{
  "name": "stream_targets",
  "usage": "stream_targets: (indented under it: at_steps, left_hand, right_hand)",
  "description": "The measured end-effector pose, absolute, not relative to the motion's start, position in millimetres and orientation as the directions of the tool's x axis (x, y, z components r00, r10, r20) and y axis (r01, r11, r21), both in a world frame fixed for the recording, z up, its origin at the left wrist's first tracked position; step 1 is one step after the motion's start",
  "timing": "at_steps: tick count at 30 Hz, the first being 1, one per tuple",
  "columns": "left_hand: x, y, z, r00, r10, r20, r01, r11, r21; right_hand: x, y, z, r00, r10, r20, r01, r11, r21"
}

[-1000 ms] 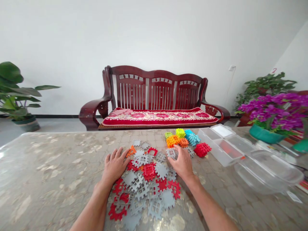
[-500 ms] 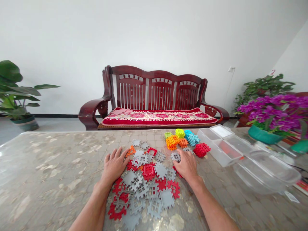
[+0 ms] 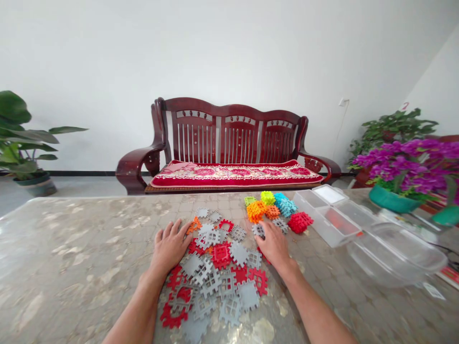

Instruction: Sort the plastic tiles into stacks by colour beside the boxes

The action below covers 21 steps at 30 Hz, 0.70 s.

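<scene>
My left hand [image 3: 172, 246] lies flat on the table with its fingers apart, touching the left edge of a loose pile of notched interlocking plastic tiles. The pile mixes grey tiles [image 3: 248, 295], red tiles [image 3: 221, 255] and an orange tile [image 3: 194, 224]. At the pile's right side, my right hand [image 3: 274, 242] has thumb and fingers around a grey window tile [image 3: 257, 231], partly covered by the hand. Just behind that hand sit more grey tiles [image 3: 280, 225]. A red stack [image 3: 300, 222] stands to their right, and an orange stack [image 3: 256, 211] just beyond the fingers.
Blue stacks [image 3: 287, 206] and a yellow-green stack [image 3: 267, 198] stand at the table's far side. Clear plastic containers [image 3: 337, 229] and a clear lidded box [image 3: 401, 253] occupy the right. A teal pot of purple flowers [image 3: 394, 198] is behind them. Beyond the table is a wooden bench [image 3: 240, 131].
My right hand has shifted slightly left and away from me, and the grey window tile has moved with it. More of the grey tiles behind it shows. My left hand has stayed put.
</scene>
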State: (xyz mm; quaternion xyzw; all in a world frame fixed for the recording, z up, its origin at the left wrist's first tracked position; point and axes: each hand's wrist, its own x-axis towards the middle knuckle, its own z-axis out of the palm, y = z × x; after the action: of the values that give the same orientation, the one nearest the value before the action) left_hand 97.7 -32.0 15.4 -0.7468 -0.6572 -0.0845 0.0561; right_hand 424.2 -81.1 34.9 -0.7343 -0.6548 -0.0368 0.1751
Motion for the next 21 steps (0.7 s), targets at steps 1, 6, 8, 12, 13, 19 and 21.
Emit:
stream_targets:
  at_steps: [1,6,8,12,13,19,21]
  left_hand:
    - [98,-32,15,0.123,0.972,0.200,0.991,-0.131,0.025]
    - [98,-33,16,0.121,0.973,0.199,0.992,-0.127,0.018]
    - [98,-33,17,0.120,0.973,0.198,0.992,-0.127,0.026]
    - [98,-33,18,0.110,0.973,0.205,0.990,-0.125,0.060]
    - [98,-33,17,0.107,0.972,0.208,0.990,-0.123,0.068]
    - [96,-33,14,0.107,0.970,0.218,0.990,-0.124,0.067]
    - [96,-32,13,0.111,0.971,0.210,0.990,-0.126,0.057]
  right_hand:
    - [424,-80,34,0.139,0.948,0.287,0.972,-0.075,-0.221]
    - [425,-81,32,0.142,0.939,0.313,0.955,-0.047,-0.293]
    - [426,-85,35,0.136,0.930,0.340,0.952,-0.028,-0.305]
    - [419,-96,49,0.060,0.914,0.400,0.922,0.103,-0.374]
    - [415,-99,53,0.016,0.925,0.379,0.901,0.151,-0.407]
    - [393,-115,68,-0.246,0.951,0.187,0.834,0.306,-0.459]
    - [391,-117,67,-0.263,0.949,0.173,0.840,0.313,-0.443]
